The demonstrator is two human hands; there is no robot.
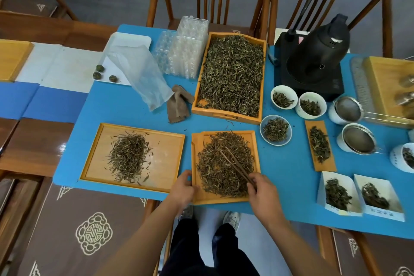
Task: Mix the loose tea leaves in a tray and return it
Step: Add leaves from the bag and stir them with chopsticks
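Broadly, a blue mat (139,105) covers the table and carries everything; at its far middle sits the large deep tray (264,78) heaped with leaves, with a black kettle (318,51) to its right. Nearer and to the left lies a wide flat tray (98,152) with a sparse pile. The task's tray, the small bamboo tray (201,197), sits at the near edge of the mat, just right of the flat one, and the loose tea leaves (215,168) are spread over most of it. Several white cups (284,97) of leaf stand well to the right.

The left hand (182,187) curls its fingers over the tray's near-left rim, steadying it. The right hand (264,190) pinches a pair of brown chopsticks (235,163), their tips reaching up-left into the heap.

By my reading the mixing step is in hand, not the return. Next the tips need to sweep and turn the leaves gently, staying inside the low rim so nothing spills onto the mat, while the left hand holds the tray from sliding
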